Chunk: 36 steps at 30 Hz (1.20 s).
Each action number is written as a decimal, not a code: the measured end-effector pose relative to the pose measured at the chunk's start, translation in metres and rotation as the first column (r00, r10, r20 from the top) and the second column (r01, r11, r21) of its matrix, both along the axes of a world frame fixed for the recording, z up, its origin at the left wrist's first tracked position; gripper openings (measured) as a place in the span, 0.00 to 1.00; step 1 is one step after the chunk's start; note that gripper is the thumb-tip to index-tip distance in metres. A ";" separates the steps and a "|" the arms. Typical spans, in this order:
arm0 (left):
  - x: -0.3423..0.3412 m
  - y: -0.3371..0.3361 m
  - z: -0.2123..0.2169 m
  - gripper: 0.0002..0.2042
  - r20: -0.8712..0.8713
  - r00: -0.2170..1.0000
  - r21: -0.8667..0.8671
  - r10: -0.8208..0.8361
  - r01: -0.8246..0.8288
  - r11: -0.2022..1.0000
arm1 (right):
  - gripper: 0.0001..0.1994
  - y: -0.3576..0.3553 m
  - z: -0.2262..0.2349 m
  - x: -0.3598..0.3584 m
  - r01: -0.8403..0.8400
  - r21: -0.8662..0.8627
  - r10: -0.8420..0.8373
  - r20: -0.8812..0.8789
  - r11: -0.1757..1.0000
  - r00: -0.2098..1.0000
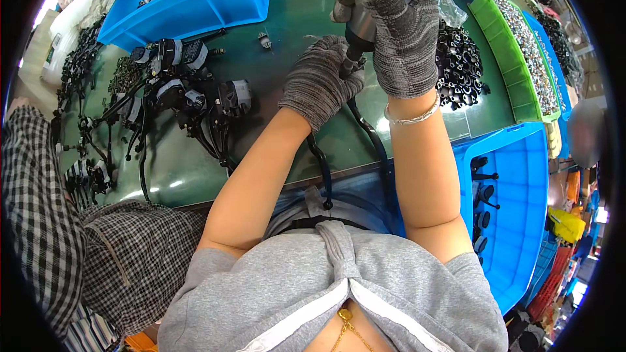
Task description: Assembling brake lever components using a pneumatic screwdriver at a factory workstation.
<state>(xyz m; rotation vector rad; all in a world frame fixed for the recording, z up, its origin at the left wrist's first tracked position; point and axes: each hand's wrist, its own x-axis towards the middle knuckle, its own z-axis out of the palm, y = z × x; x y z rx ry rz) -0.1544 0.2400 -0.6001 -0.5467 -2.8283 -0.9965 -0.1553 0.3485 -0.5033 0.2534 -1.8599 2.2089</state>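
Observation:
My right hand (pixel 405 42), in a grey knitted glove, wraps round a silver power screwdriver (pixel 362 26) with a dark nose pointing down. Below it, my left hand (pixel 319 81), gloved alike, is closed round a black lever assembly whose body is mostly hidden under the fingers. Two curved black levers, one on the left (pixel 319 161) and one on the right (pixel 366 129), stick out from under this hand toward me. The screwdriver's tip meets the part at my left fingertips. A small metal piece (pixel 264 40) lies on the green table (pixel 287 6) beyond my left hand.
Several black lever assemblies (pixel 173 91) are heaped on the left. Black clamps (pixel 460 65) lie right of my right hand, beside a green bin (pixel 512 58) of small metal parts. Blue bins stand at the far left (pixel 195 10) and near right (pixel 508 221). A co-worker's checked sleeve (pixel 140 241) is close on my left.

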 end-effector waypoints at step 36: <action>0.060 -0.032 -0.004 0.23 -0.139 0.990 -0.287 0.036 -0.075 0.955 | 0.43 0.052 -0.137 0.064 0.140 0.836 -0.457 0.143 0.531 0.878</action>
